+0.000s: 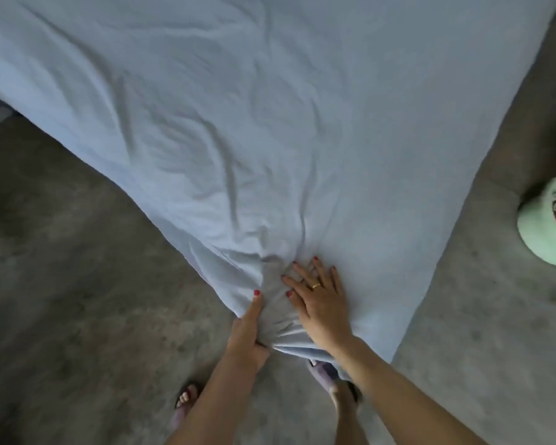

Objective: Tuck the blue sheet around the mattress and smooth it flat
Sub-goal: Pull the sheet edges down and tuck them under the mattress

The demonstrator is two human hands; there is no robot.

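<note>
At the near corner of the mattress [302, 91], the left hand [249, 332] pinches the bunched blue sheet [270, 139] while the right hand [321, 300], fingers spread, presses flat; she should probably pull the bunch down tight before tucking.

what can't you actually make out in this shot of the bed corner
- The mattress: wholly covered by the blue sheet in the head view.
- Left hand: its fingers curl under bunched cloth at the corner, so the tuck beneath is hidden.
- Right hand lies flat, covering the folds below it.
- The bed's far end: cut off by the top edge.
- The pale green thing on the floor: cut by the right edge, unidentifiable.
</note>
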